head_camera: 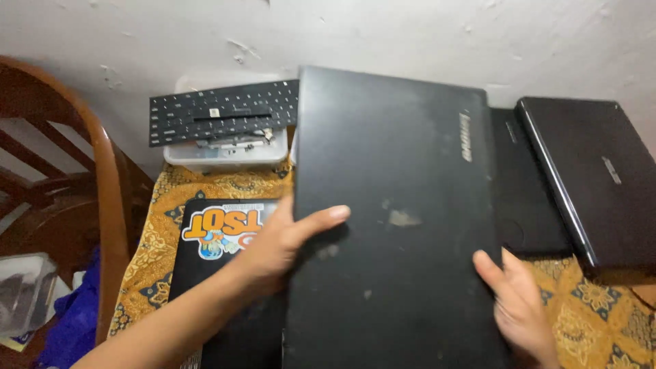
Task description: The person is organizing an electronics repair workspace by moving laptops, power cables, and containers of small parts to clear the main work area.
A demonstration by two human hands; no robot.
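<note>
both hands: gripped the closed black laptop (396, 219) by its edges
left hand (277, 242): thumb on lid
right hand (519, 301): clamped right edge

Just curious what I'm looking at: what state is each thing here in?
Big dark laptop: closed, gripped at both side edges.
Left hand: thumb on the lid.
Right hand: on the lid's right edge.
Stickered laptop: closed, lying flat.
Right-side laptop: closed.
Loose keyboard: resting on a plastic box.

Closed black laptop (396, 225), scuffed lid up, held tilted above table.
</note>
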